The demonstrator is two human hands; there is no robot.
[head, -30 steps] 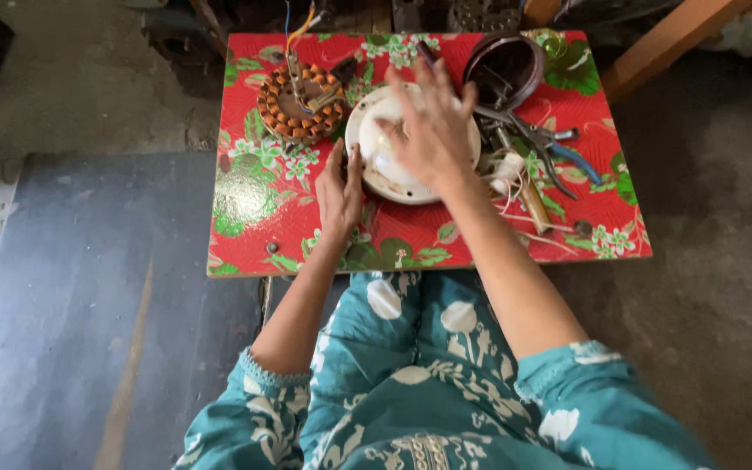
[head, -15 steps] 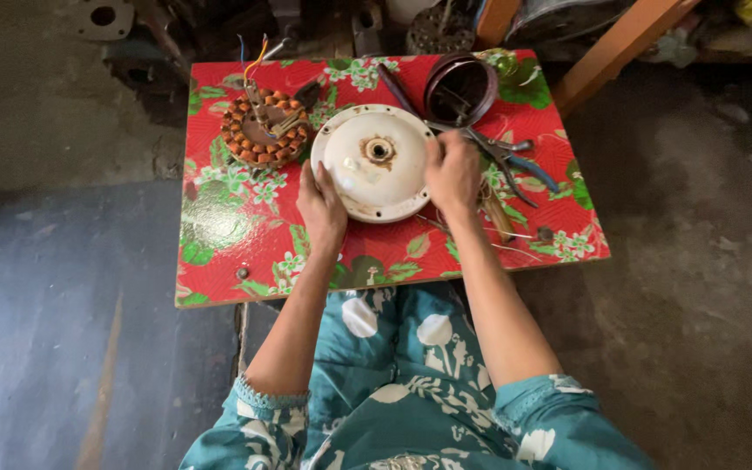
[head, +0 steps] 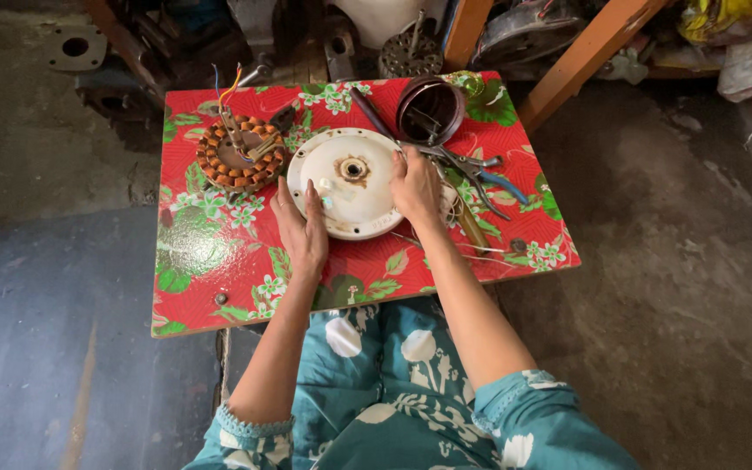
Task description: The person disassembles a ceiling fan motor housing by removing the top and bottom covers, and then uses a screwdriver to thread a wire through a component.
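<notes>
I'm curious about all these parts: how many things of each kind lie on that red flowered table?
White round motor cover, held by the left hand and right hand: 1
Copper-wound coil ring: 1
Dark round bowl: 1
Blue-handled pliers: 1
Total: 4, besides some small bits too blurred to count.

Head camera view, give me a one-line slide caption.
Both hands, left hand and right hand, grip a white round motor cover on a red floral table.
</notes>
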